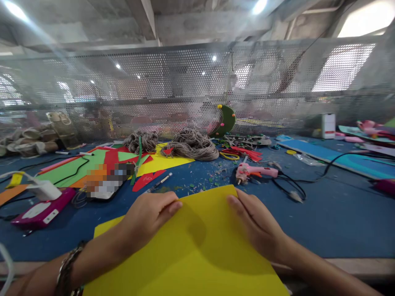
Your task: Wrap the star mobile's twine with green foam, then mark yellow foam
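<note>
A large yellow sheet [197,246] fills the bottom centre, its far edge reaching over the blue table. My left hand [151,216] is closed on its far edge, left of the middle, with the thumb on top. At the far right corner my right hand [257,222] pinches the same sheet, thumb on the upper face. Just beyond that corner lies a pink glue gun [254,172] with its nozzle toward the sheet. A red cut piece [148,179] and a pen [159,182] lie beyond my left hand.
On the blue table [339,222], a magenta power strip [43,207] and a phone [108,187] lie left. Grey cord bundles [193,144] and coloured sheets [74,164] are farther back. A black cable [322,174] runs right, near a blue board [333,156]. A perforated metal screen [179,90] stands behind.
</note>
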Demonstrator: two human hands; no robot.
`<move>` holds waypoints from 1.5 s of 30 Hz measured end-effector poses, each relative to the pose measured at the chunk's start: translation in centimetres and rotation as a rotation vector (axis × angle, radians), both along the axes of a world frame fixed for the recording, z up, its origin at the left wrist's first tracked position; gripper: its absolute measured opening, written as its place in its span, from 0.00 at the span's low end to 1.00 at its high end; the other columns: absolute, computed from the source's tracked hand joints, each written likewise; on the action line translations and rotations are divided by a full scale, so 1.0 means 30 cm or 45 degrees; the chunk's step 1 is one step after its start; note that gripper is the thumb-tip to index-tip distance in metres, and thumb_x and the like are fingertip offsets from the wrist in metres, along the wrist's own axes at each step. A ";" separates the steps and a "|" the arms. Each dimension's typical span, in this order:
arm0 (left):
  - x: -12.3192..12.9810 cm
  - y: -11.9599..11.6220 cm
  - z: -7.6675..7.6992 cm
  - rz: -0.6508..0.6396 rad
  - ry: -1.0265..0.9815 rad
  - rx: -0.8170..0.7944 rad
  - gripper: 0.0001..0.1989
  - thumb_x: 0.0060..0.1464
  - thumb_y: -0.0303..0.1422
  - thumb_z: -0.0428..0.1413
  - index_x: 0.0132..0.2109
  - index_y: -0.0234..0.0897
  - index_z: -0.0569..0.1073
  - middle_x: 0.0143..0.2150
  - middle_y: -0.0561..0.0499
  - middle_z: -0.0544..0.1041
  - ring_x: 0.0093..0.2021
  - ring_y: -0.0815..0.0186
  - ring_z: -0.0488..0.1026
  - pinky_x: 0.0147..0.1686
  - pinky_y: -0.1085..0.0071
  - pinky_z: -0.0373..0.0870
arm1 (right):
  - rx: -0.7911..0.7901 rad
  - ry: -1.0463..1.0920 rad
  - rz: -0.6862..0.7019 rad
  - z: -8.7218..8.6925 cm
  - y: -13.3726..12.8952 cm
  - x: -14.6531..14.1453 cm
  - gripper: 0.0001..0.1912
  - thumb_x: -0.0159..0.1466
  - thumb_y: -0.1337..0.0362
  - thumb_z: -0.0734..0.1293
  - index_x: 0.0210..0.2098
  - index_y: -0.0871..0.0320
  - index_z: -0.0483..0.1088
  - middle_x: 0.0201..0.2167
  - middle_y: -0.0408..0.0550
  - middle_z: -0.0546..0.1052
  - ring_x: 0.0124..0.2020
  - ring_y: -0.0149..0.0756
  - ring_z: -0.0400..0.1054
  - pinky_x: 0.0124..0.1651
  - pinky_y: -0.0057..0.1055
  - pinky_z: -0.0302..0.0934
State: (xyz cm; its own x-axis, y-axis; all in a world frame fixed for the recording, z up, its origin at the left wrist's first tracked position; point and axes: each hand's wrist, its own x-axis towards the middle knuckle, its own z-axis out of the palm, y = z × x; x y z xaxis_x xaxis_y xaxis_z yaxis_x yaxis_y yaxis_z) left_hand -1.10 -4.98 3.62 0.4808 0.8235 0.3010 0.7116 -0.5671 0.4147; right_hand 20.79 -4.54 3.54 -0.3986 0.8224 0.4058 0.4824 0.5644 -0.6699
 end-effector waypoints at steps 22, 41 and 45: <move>0.021 -0.025 0.004 0.080 0.210 0.118 0.15 0.58 0.38 0.38 0.27 0.37 0.60 0.20 0.56 0.64 0.21 0.70 0.62 0.21 0.75 0.49 | 0.201 -0.002 -0.104 0.008 -0.021 0.032 0.12 0.62 0.62 0.52 0.21 0.54 0.53 0.13 0.39 0.60 0.13 0.28 0.53 0.16 0.26 0.48; -0.060 -0.046 -0.026 0.132 0.172 0.269 0.18 0.58 0.38 0.37 0.25 0.37 0.61 0.18 0.57 0.64 0.18 0.72 0.60 0.20 0.77 0.51 | 0.160 0.088 -0.142 0.028 -0.008 0.014 0.17 0.61 0.60 0.51 0.17 0.57 0.51 0.14 0.38 0.51 0.14 0.23 0.46 0.15 0.23 0.42; -0.065 -0.046 -0.025 0.138 0.162 0.227 0.17 0.58 0.38 0.37 0.25 0.37 0.60 0.18 0.57 0.63 0.18 0.72 0.59 0.20 0.77 0.50 | 0.250 0.070 -0.195 0.032 -0.014 0.005 0.17 0.61 0.61 0.51 0.17 0.57 0.47 0.14 0.37 0.49 0.15 0.23 0.44 0.16 0.23 0.41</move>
